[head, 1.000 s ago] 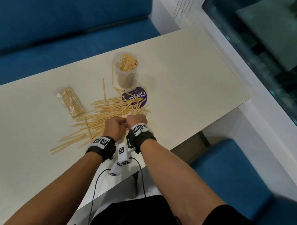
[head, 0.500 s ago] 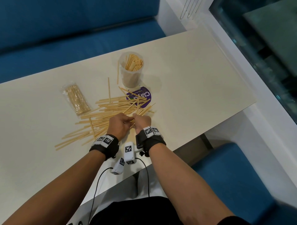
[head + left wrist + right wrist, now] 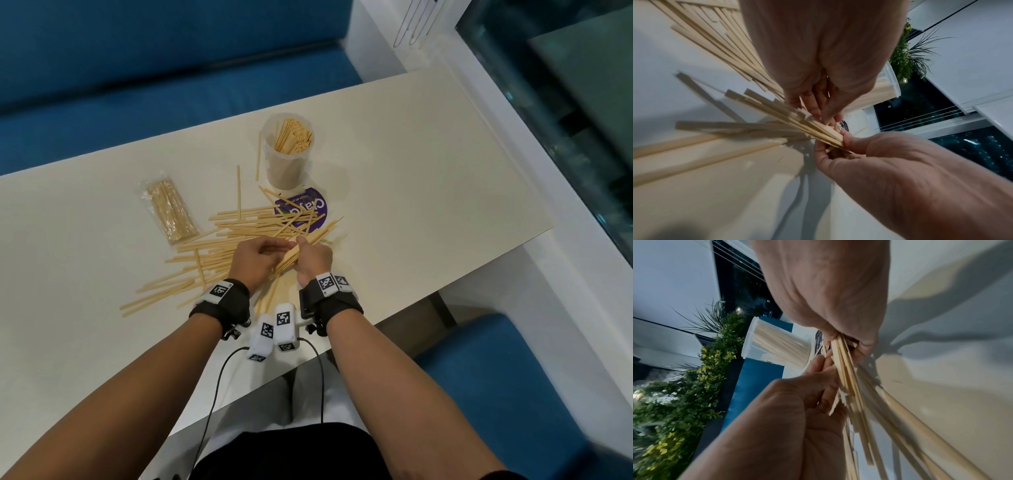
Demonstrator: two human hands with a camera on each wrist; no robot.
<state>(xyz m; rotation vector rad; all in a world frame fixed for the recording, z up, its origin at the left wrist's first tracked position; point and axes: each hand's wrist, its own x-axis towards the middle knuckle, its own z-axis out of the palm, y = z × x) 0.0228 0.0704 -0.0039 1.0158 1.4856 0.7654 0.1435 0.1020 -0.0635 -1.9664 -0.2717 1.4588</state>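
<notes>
**Two hands on one bundle, on the near side of the cup**

From my station I see both hands meeting on the near side of the cup, low over the table. The right hand has thumb and fingers closed round one bundle of flat wooden sticks. The sticks in it are too tightly packed for me to count. The left hand pinches that same bundle from the left with curled fingers. The bundle slants, its far end pointing toward the cup.

Under and beyond the hands, still short of the cup, the loose sticks lie scattered in one heap, too many for me to count. One purple disc lies just in front of the cup, partly under that heap. Two single sticks lie apart from the heap, to the cup's left. One clear packet of sticks lies well left of the cup. The one cup stands upright and is packed with sticks. Behind it runs one blue bench.
</notes>
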